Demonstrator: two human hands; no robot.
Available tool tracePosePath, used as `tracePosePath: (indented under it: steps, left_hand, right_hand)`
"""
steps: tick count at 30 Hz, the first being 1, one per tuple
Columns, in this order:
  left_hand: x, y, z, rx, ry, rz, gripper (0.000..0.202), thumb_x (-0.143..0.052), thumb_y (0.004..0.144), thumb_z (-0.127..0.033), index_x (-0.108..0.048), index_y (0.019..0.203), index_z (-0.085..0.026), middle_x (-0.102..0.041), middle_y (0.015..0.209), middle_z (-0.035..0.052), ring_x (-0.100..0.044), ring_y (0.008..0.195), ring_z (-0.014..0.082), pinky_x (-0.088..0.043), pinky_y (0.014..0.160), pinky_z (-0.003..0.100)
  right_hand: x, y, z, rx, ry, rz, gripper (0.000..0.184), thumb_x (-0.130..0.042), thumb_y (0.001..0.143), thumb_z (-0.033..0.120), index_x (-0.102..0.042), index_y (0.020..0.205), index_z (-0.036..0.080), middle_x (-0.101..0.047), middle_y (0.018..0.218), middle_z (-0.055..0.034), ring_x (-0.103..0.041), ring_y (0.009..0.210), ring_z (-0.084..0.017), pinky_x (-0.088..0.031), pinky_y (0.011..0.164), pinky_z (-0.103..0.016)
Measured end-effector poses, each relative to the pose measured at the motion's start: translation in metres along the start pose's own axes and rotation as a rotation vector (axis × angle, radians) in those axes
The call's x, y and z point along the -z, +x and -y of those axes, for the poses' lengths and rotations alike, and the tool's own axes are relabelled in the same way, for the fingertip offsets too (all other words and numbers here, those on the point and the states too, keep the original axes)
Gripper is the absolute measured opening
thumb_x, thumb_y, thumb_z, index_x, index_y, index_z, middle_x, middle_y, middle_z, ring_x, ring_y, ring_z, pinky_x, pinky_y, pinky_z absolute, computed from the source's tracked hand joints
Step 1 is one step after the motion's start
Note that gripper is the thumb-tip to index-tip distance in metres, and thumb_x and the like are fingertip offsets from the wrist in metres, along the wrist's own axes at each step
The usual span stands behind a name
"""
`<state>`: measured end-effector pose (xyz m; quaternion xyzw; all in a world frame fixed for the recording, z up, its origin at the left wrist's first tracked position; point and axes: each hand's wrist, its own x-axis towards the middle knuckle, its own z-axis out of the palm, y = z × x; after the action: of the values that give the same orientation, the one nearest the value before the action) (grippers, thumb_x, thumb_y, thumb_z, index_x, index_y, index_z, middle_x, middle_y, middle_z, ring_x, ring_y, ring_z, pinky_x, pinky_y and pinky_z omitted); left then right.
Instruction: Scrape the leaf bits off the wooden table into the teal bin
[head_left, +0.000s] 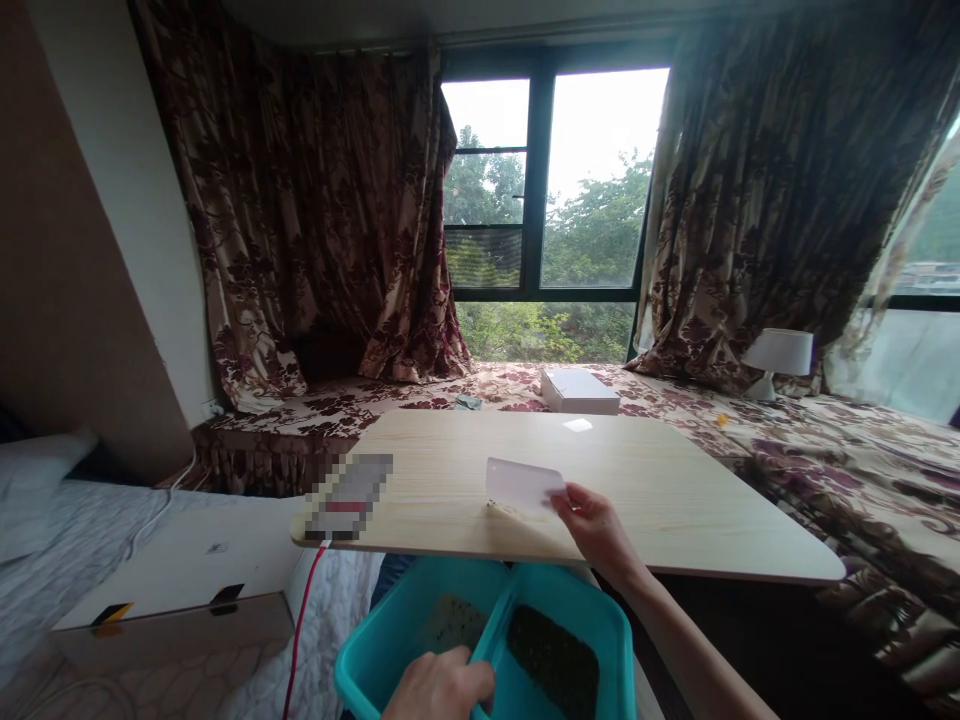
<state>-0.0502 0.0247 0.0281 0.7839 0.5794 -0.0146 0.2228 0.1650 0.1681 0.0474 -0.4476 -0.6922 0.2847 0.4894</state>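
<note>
Had bed (45, 540) off to the left of left hand (439, 685), and on it a pale carton (187, 575), closed up with hidden contents. Saw wood-look bench (675, 500) ahead of left hand, under right hand (589, 520). Logged turquoise bin (375, 650) right at left hand, below and nearer than right hand, split in two by a divider (493, 625). Spotted white box (581, 392) well beyond both hands, past far edge of bench; looked closed, couldn't check inside. Found dark mass (555, 660), granular-looking, in bin compartment just right of left hand; couldn't identify material. Found pale patch (454, 618) with dark specks in other compartment, just ahead of left hand. Marked left hand as curled, with bent fingers at divider; could not tell whether clamped on it. Marked right hand as pinching white card (521, 483) at its right end, ahead of left hand. Saw card tilted over bench, lower edge near or touching; couldn't settle which. Judged card very light, thin, stiff with some flex, slightly slippery, hardly fragile. Judged right end a good hold, leaving long lower edge free. Noted tiny crumbs (491, 502) by that edge, left of right hand.
</note>
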Motion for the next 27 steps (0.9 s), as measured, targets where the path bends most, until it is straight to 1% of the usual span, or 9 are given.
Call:
tracePosePath:
  steps: [3, 7, 9, 13, 18, 22, 27]
  left_hand:
    - [-0.002, 0.001, 0.001, -0.002, 0.012, -0.001, 0.017, -0.050, 0.084, -0.032, -0.064, 0.085, -0.023, -0.060, 0.086, 0.0050, -0.059, 0.078, 0.0237, -0.034, 0.060, 0.027]
    - [-0.002, 0.000, 0.001, 0.019, 0.022, -0.006, 0.014, -0.050, 0.080, -0.027, -0.063, 0.084, -0.023, -0.060, 0.087, 0.0054, -0.059, 0.079, 0.0240, -0.036, 0.063, 0.028]
    - [0.000, -0.003, 0.001, 0.020, 0.008, -0.020, 0.014, -0.050, 0.079, -0.028, -0.063, 0.084, -0.023, -0.060, 0.087, 0.0050, -0.059, 0.080, 0.0238, -0.036, 0.065, 0.028]
    - [0.007, -0.011, 0.004, 0.040, -0.084, -0.042, 0.015, -0.053, 0.077, -0.035, -0.063, 0.083, -0.026, -0.061, 0.086, 0.0019, -0.057, 0.081, 0.0231, -0.038, 0.068, 0.027]
    - [0.011, -0.018, 0.009, 0.069, -0.119, -0.057, 0.016, -0.058, 0.073, -0.041, -0.063, 0.081, -0.028, -0.062, 0.086, 0.0001, -0.056, 0.082, 0.0236, -0.038, 0.070, 0.028]
    - [0.014, -0.019, 0.010, 0.073, -0.136, -0.067, 0.015, -0.058, 0.071, -0.040, -0.063, 0.077, -0.027, -0.062, 0.083, -0.0004, -0.056, 0.081, 0.0230, -0.038, 0.069, 0.027]
    - [0.020, -0.019, 0.013, 0.064, -0.153, -0.073, 0.012, -0.058, 0.071, -0.037, -0.060, 0.073, -0.025, -0.062, 0.079, -0.0017, -0.055, 0.077, 0.0206, -0.037, 0.066, 0.026]
  right_hand:
    - [0.002, -0.002, 0.002, 0.014, -0.002, 0.027, 0.025, -0.057, 0.079, 0.038, -0.072, 0.078, 0.019, -0.076, 0.078, -0.0049, -0.068, 0.071, -0.021, -0.053, 0.066, -0.029]
    - [0.006, -0.003, 0.005, 0.020, 0.015, 0.040, 0.025, -0.057, 0.079, 0.038, -0.072, 0.077, 0.019, -0.076, 0.078, -0.0052, -0.067, 0.071, -0.021, -0.052, 0.064, -0.028]
    - [0.006, -0.002, 0.005, 0.015, 0.033, 0.035, 0.024, -0.057, 0.079, 0.038, -0.072, 0.078, 0.018, -0.076, 0.079, -0.0057, -0.067, 0.071, -0.021, -0.052, 0.066, -0.029]
    - [0.000, 0.000, -0.001, 0.022, 0.080, 0.043, 0.024, -0.058, 0.078, 0.036, -0.073, 0.082, 0.018, -0.076, 0.080, -0.0060, -0.067, 0.074, -0.022, -0.053, 0.069, -0.031]
    - [-0.009, 0.002, -0.010, 0.009, 0.097, 0.049, 0.025, -0.061, 0.076, 0.040, -0.072, 0.076, 0.018, -0.075, 0.073, -0.0039, -0.066, 0.070, -0.020, -0.053, 0.065, -0.030]
    - [-0.014, 0.005, -0.009, -0.031, 0.171, 0.072, 0.028, -0.064, 0.074, 0.045, -0.072, 0.074, 0.017, -0.075, 0.074, -0.0042, -0.066, 0.069, -0.020, -0.053, 0.066, -0.030]
    - [-0.014, 0.009, -0.002, -0.082, 0.275, 0.124, 0.032, -0.070, 0.068, 0.049, -0.072, 0.075, 0.017, -0.076, 0.078, -0.0059, -0.068, 0.072, -0.021, -0.054, 0.071, -0.033]
